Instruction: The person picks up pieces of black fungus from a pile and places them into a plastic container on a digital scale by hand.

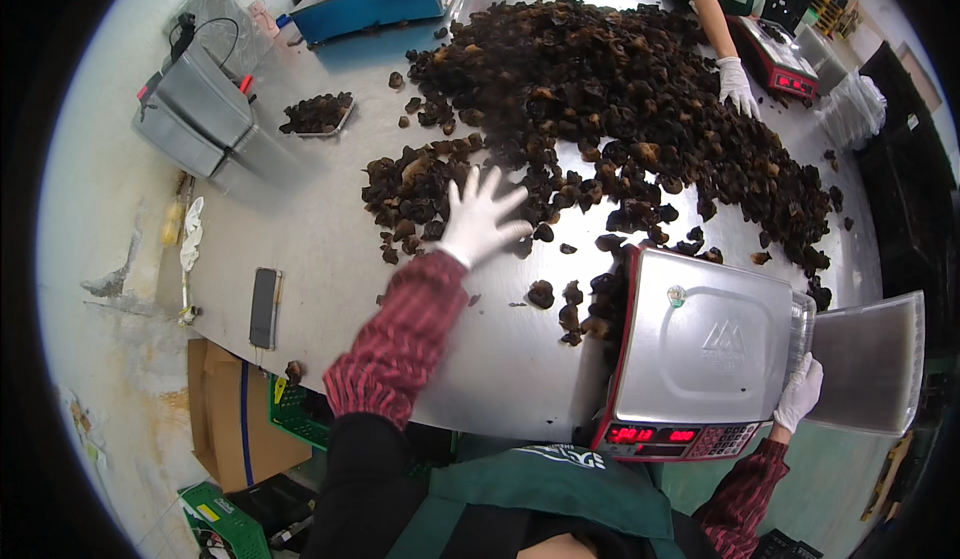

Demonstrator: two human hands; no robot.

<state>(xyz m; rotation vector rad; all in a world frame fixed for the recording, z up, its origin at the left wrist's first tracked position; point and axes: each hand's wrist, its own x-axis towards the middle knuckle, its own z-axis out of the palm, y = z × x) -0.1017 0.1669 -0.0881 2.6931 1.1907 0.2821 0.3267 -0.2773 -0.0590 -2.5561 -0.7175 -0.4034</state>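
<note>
The dark curled pieces [600,89], which look like a dried fungus, lie in a broad heap on the metal bench [500,379], running from its far edge round toward its right edge, with loose ones straggling nearer. They should be light, thin and leathery, perhaps brittle at the rims if dry; whether they are damp cannot be told. Being loose and tangled, they would best be scooped from beneath by the handful, single ones pinched by a folded edge. The white-gloved left hand [485,221] is at the heap's near-left fringe, fingers spread and holding nothing visible; contact is unclear. By the bench's near-right corner stands a red-edged scale [700,349] with a bare steel pan; the gloved right hand [800,394] is beside it at a clear plastic tray [868,359], its fingers too hidden to say whether they grip. The pan bears a stamped peak-shaped emblem and a small round sticker, and the scale's front panel shows lit red digits above a keypad. Toward the left edge sits a small filled tray [346,119]; near the near-left corner, a phone [264,309]. At the far-right corner, a co-worker [711,14] reaches to the heap beside a second scale [795,83], also lit red.
</note>
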